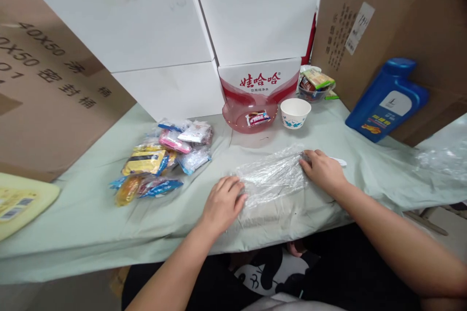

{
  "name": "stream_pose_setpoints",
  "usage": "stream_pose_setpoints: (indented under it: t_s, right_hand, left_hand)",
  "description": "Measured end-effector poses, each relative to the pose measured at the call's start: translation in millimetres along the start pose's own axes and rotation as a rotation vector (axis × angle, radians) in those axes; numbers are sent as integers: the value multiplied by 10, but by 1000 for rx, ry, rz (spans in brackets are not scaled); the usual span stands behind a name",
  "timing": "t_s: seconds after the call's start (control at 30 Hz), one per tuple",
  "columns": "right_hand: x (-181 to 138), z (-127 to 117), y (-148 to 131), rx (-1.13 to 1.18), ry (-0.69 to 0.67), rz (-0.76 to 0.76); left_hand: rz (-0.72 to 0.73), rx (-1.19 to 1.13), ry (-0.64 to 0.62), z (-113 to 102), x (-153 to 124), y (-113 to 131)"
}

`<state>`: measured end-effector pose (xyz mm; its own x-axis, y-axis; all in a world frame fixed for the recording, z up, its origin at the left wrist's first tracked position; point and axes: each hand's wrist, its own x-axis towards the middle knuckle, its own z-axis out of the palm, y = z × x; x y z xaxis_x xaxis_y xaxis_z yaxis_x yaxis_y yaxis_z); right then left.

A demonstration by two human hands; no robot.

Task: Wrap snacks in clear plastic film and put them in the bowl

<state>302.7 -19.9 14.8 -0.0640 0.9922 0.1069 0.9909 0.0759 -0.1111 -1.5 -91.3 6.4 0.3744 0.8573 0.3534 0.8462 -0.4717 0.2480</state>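
Clear plastic film (273, 180) lies crinkled on the table (85, 218), my left fingers (229, 184) bent at one end, my right fingers (313, 156) at the other; clamped or merely resting, I can't tell. Tug unevenly and it could tear; reach too far and the paper cup (295, 114) might topple!

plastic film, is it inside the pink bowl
No, the plastic film lies on the cloth between the left hand and the right hand.

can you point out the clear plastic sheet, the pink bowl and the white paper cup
clear plastic sheet (274, 177): head view, crinkled middle
pink bowl (235, 120): head view, bare inner wall
white paper cup (294, 116): head view, outer side
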Motion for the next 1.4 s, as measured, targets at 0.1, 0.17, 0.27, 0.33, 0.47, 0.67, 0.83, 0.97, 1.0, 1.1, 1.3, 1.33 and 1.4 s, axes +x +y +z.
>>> stream_pose_setpoints:
  t_s: [0.1, 0.17, 0.27, 0.33, 0.47, 0.67, 0.83, 0.97, 1.0, 1.1, 1.3, 1.33, 1.4]
  right_hand:
    - [36, -64, 147, -35, -4, 72]
    - [39, -96, 220, -30, 84, 48]
    - [-8, -86, 197, 41, 282, -155]
    - [-89, -21, 84, 89, 265, -375]
    - [-336, 163, -202, 64, -45, -681]
    - [-462, 134, -310, 56, -83, -628]
    - [-315, 78, -260, 71, -169, -688]
    - [-305, 57, -198, 123, -206, -701]
    - [-314, 46, -181, 140, -201, -714]
    - [-334, 8, -138, 187, -198, -744]
    - [-285, -117, -61, 368, -81, -783]
    - [-272, -143, -36, 394, -77, -780]
    - [-246, -185, 24, 458, -102, -734]
  left_hand:
    - [-148, 65, 36, -13, -25, -115]
    - [-207, 99, 127, -62, -38, -152]
    - [-141, 61, 275, -136, -42, -75]
    - [38, -27, 235, -143, -40, 31]
    - [244, -74, -102, -41, -42, 137]
    - [100, 50, -202, 11, -51, 23]
    - [175, 3, -199, -20, -42, 62]
    - [173, -70, -122, -31, -29, 1]
    - [179, -97, -101, -46, -29, -24]
    - [168, -203, -89, -128, -44, -104]
    - [-193, -212, -89, -367, -86, -254]
    - [-248, -192, -85, -388, -88, -269]
    - [-328, -174, -78, -395, -91, -288]
